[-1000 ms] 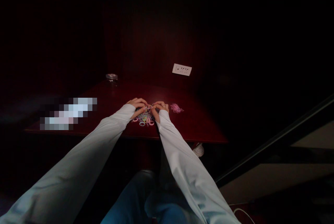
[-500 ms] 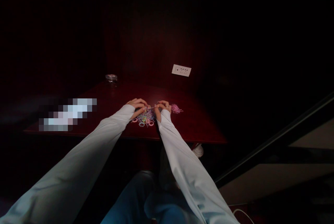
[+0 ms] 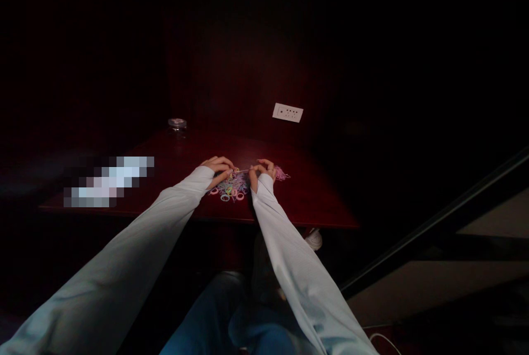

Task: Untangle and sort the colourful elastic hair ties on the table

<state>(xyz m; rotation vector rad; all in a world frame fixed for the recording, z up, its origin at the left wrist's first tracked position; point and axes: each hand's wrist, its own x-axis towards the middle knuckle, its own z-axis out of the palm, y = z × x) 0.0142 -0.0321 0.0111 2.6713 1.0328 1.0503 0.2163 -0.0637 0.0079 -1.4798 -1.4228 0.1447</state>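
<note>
A thin pale elastic band (image 3: pixel 242 171) is stretched between my two hands above the table. My left hand (image 3: pixel 219 166) pinches its left end between thumb and finger. Its other end is in the closed fingertips of my right hand (image 3: pixel 262 170). Below and between the hands lies a loose pile of small pastel elastic hair bands (image 3: pixel 233 185), with several thicker pink, blue and yellow rings at its near side. Close behind my right hand is a separate heap of pink elastic bands (image 3: pixel 282 173), partly covered by that hand.
The dark red table (image 3: pixel 314 200) has its front edge just before my lap. Toward the back left stands a clear lidded jar (image 3: pixel 177 126). A blurred-out bright object (image 3: pixel 113 181) lies at the left. A white socket plate (image 3: pixel 288 113) is on the wall behind.
My right hand has moved slightly to the right, away from my left hand, and the band between them spans a longer stretch. My left hand stays nearly still.
</note>
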